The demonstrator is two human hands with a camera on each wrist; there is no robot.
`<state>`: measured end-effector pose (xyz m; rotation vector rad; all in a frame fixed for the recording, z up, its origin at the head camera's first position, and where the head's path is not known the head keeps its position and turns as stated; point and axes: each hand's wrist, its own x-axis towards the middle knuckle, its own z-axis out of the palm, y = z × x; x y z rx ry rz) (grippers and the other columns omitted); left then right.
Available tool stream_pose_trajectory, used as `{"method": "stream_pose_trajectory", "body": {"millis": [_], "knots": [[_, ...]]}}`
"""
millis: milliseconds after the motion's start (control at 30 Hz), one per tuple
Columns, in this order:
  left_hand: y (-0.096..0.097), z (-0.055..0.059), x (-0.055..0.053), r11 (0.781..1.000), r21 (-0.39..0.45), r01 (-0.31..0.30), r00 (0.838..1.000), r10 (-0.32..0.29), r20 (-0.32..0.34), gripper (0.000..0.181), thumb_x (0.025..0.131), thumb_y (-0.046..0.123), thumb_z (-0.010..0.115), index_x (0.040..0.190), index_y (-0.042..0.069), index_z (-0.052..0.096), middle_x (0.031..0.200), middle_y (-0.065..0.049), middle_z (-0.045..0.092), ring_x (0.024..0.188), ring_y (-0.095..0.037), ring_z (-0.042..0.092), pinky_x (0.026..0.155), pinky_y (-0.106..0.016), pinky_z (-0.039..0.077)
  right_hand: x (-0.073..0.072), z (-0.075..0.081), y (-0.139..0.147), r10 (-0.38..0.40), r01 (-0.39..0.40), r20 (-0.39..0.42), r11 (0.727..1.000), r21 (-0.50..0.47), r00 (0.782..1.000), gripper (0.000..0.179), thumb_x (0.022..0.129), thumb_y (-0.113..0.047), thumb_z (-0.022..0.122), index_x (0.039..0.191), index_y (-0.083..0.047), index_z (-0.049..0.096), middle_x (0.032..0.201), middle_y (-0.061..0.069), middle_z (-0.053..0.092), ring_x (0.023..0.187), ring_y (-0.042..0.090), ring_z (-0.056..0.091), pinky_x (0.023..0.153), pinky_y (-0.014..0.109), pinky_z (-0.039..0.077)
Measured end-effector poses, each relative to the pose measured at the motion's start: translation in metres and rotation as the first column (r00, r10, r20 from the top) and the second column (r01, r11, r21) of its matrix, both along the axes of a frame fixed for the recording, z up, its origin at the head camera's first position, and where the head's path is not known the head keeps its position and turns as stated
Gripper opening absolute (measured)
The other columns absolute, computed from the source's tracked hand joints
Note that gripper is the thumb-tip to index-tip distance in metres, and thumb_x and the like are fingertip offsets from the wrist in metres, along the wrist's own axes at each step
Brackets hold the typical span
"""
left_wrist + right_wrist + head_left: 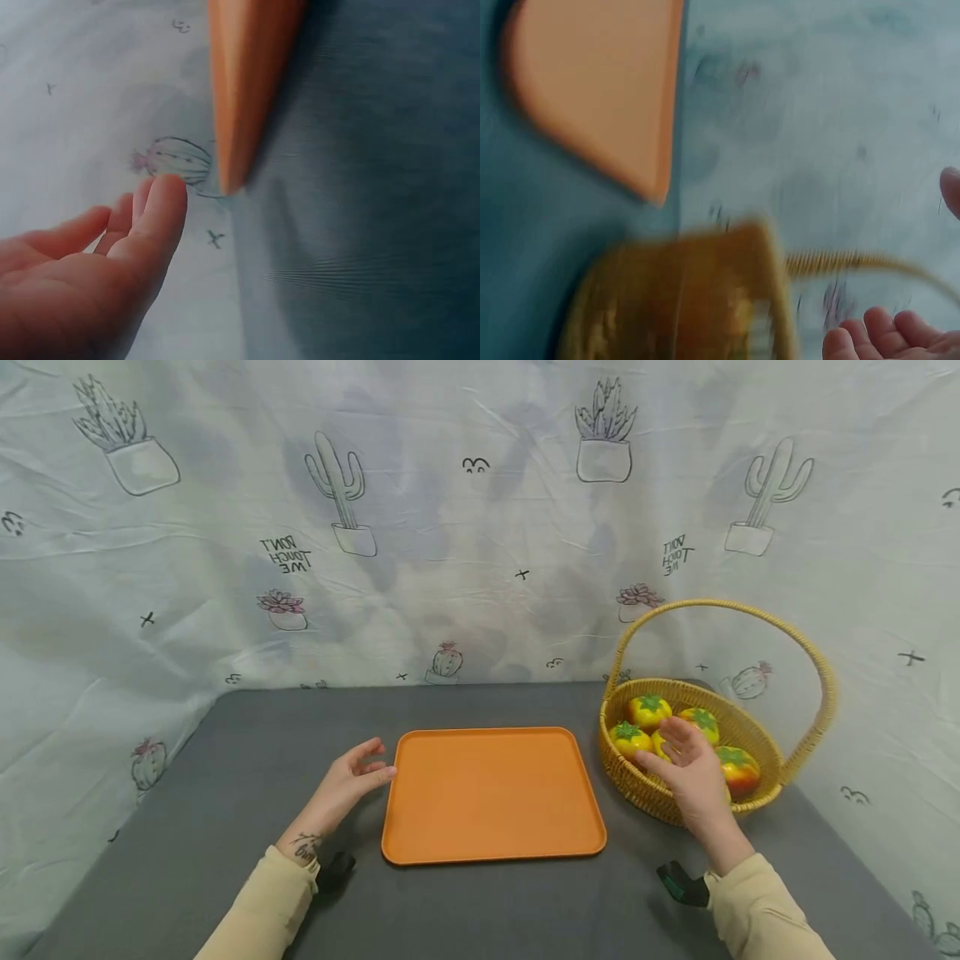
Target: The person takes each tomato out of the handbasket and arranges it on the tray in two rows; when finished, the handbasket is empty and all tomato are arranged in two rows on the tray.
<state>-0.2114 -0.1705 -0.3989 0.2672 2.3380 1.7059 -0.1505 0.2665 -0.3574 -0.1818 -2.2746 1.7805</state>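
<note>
My left hand (341, 793) hovers beside the left edge of an orange tray (491, 793), fingers relaxed and slightly bent, holding nothing. In the left wrist view, the left hand (97, 285) is apart from the tray edge (244, 97). Over the front of a yellow woven basket (637, 789), my right hand (697, 785) is raised with thumb and fingers spread. Several yellow fruits (649, 710) with green leafy tops, persimmon-like, lie in the basket; one (738, 772) is partly red. The right hand hides some of them. In the right wrist view, the basket (675, 300) is blurred.
A tall arched handle (720, 603) rises over the basket. The dark grey tabletop (480, 910) meets a pale cloth backdrop (480, 527) printed with cacti behind and at the sides. Small black devices (682, 885) sit at both wrists.
</note>
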Motion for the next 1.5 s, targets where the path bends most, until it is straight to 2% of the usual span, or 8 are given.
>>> {"method": "stream_pose_trajectory", "body": {"millis": [233, 467, 567, 767, 867, 1067, 1300, 1500], "knots": [[-0.006, -0.019, -0.005, 0.998, -0.058, 0.027, 0.999, -0.025, 0.027, 0.077, 0.086, 0.021, 0.066, 0.145, -0.002, 0.022, 0.146, -0.024, 0.029, 0.127, -0.040, 0.038, 0.099, -0.047, 0.041, 0.004, -0.010, 0.057, -0.060, 0.043, 0.065, 0.972, 0.232, 0.996, 0.077, 0.087, -0.024, 0.065, 0.144, 0.004, 0.021, 0.143, 0.021, 0.032, 0.128, 0.034, 0.034, 0.088, 0.005, 0.038], [-0.009, -0.026, -0.003, 0.990, -0.113, 0.085, 0.995, -0.078, 0.065, 0.075, 0.081, 0.014, 0.070, 0.141, -0.007, 0.029, 0.143, -0.029, 0.031, 0.123, -0.041, 0.044, 0.096, -0.047, 0.044, -0.007, -0.005, 0.077, 0.009, -0.063, 0.183, 0.955, 0.290, 0.983, 0.086, 0.085, -0.028, 0.067, 0.144, 0.007, 0.015, 0.145, 0.030, 0.025, 0.130, 0.046, 0.029, 0.103, 0.054, 0.031], [-0.010, -0.027, -0.002, 0.987, -0.111, 0.112, 0.992, -0.104, 0.072, 0.073, 0.080, 0.010, 0.070, 0.140, -0.008, 0.031, 0.142, -0.029, 0.032, 0.121, -0.041, 0.045, 0.094, -0.045, 0.046, -0.012, -0.002, 0.079, 0.036, -0.117, 0.239, 0.936, 0.332, 0.970, 0.089, 0.083, -0.031, 0.068, 0.143, 0.009, 0.016, 0.144, 0.032, 0.025, 0.129, 0.048, 0.030, 0.102, 0.057, 0.031], [-0.011, -0.027, -0.002, 0.986, -0.091, 0.138, 0.988, -0.130, 0.088, 0.070, 0.080, 0.006, 0.069, 0.138, -0.009, 0.032, 0.140, -0.030, 0.035, 0.120, -0.040, 0.046, 0.089, -0.039, 0.050, -0.011, 0.003, 0.081, 0.027, -0.203, 0.339, 0.845, 0.495, 0.941, 0.090, 0.078, -0.036, 0.072, 0.135, 0.016, 0.027, 0.135, 0.036, 0.036, 0.120, 0.048, 0.039, 0.097, 0.057, 0.037], [-0.010, -0.027, -0.002, 0.985, -0.102, 0.137, 0.988, -0.128, 0.085, 0.070, 0.080, 0.006, 0.069, 0.138, -0.009, 0.033, 0.139, -0.030, 0.037, 0.120, -0.040, 0.046, 0.089, -0.039, 0.050, -0.010, 0.003, 0.080, 0.010, -0.244, 0.372, 0.771, 0.588, 0.928, 0.085, 0.074, -0.038, 0.074, 0.128, 0.017, 0.038, 0.122, 0.037, 0.047, 0.108, 0.046, 0.047, 0.088, 0.054, 0.043], [-0.009, -0.027, -0.002, 0.984, -0.092, 0.152, 0.985, -0.143, 0.095, 0.070, 0.080, 0.006, 0.069, 0.137, -0.010, 0.034, 0.137, -0.030, 0.039, 0.118, -0.040, 0.047, 0.088, -0.039, 0.050, -0.011, -0.001, 0.081, -0.012, -0.305, 0.422, 0.671, 0.675, 0.907, 0.057, 0.070, -0.031, 0.075, 0.102, 0.010, 0.053, 0.087, 0.016, 0.056, 0.078, 0.027, 0.048, 0.065, 0.035, 0.041], [-0.010, -0.029, -0.003, 0.985, -0.089, 0.146, 0.986, -0.137, 0.096, 0.068, 0.079, 0.005, 0.070, 0.136, -0.010, 0.036, 0.135, -0.029, 0.043, 0.117, -0.038, 0.049, 0.088, -0.039, 0.050, -0.012, -0.003, 0.080, -0.029, -0.300, 0.422, 0.658, 0.691, 0.906, 0.064, 0.070, -0.038, 0.075, 0.105, 0.011, 0.054, 0.090, 0.017, 0.059, 0.077, 0.026, 0.051, 0.067, 0.036, 0.044], [-0.010, -0.027, -0.003, 0.986, -0.079, 0.150, 0.985, -0.142, 0.095, 0.067, 0.079, 0.004, 0.068, 0.136, -0.011, 0.035, 0.133, -0.030, 0.044, 0.116, -0.037, 0.051, 0.087, -0.038, 0.051, -0.007, 0.024, 0.064, -0.029, -0.227, 0.343, 0.695, 0.682, 0.939, 0.092, 0.071, -0.052, 0.072, 0.128, 0.014, 0.042, 0.126, 0.036, 0.046, 0.109, 0.047, 0.046, 0.087, 0.057, 0.042]]}}
